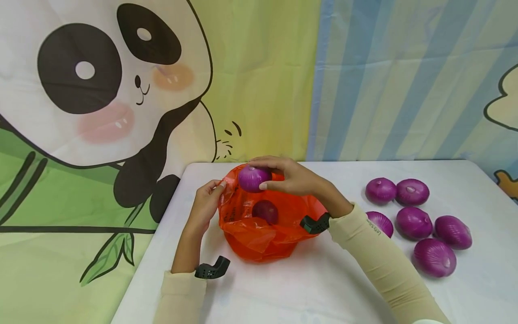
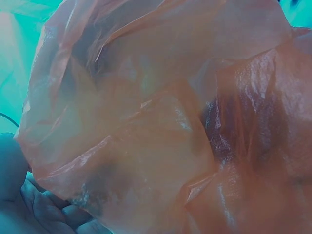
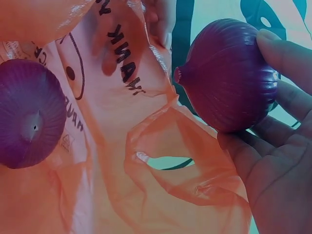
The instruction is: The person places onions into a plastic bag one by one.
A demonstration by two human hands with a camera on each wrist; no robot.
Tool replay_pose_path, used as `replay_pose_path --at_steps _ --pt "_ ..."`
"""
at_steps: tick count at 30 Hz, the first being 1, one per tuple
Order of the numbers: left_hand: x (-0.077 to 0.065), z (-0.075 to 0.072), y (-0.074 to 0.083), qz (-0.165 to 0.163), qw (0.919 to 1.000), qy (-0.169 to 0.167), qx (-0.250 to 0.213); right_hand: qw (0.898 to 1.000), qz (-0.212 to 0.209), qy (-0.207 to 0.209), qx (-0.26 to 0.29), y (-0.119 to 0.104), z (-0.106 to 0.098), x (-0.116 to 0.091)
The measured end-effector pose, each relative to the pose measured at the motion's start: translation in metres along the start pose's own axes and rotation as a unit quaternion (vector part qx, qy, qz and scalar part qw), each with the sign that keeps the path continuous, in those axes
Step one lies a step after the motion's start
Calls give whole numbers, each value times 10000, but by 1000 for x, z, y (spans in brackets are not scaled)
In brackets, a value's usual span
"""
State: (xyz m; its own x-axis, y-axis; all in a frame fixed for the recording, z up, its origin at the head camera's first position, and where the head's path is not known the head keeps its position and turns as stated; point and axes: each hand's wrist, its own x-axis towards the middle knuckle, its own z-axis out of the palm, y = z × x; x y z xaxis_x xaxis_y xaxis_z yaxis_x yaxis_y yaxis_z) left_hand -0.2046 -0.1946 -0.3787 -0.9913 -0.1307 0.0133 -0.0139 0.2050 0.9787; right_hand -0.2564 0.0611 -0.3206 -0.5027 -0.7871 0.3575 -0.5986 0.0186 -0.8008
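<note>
Loose onions, a table and a cartoon backdrop

Six purple onions lie clustered at the right on the white table; a panda backdrop hangs at the far left.

Partial black print "HANK" on the orange bag

Left wrist view almost wholly filled by the orange bag; left hand cut off at the near left corner; onion in the bag cropped by the left edge; bag lettering only partly legible.
</note>
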Motion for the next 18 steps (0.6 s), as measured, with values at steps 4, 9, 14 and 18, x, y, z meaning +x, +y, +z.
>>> replay_pose_path --at_steps 4,9,14,18 --pt "0 1 -1 57 10000 -13 -46 10000 61 -44 -37 3 0 0" --pt "1 1 0 56 10000 -5 -53 9987 270 -151 -398 5 1 -2" --pt "1 1 -1 23 10000 52 -56 9952 494 -194 -823 3 -2 -5" --pt "1 2 0 -44 9999 103 11 9979 476 -164 -407 2 -2 -6"
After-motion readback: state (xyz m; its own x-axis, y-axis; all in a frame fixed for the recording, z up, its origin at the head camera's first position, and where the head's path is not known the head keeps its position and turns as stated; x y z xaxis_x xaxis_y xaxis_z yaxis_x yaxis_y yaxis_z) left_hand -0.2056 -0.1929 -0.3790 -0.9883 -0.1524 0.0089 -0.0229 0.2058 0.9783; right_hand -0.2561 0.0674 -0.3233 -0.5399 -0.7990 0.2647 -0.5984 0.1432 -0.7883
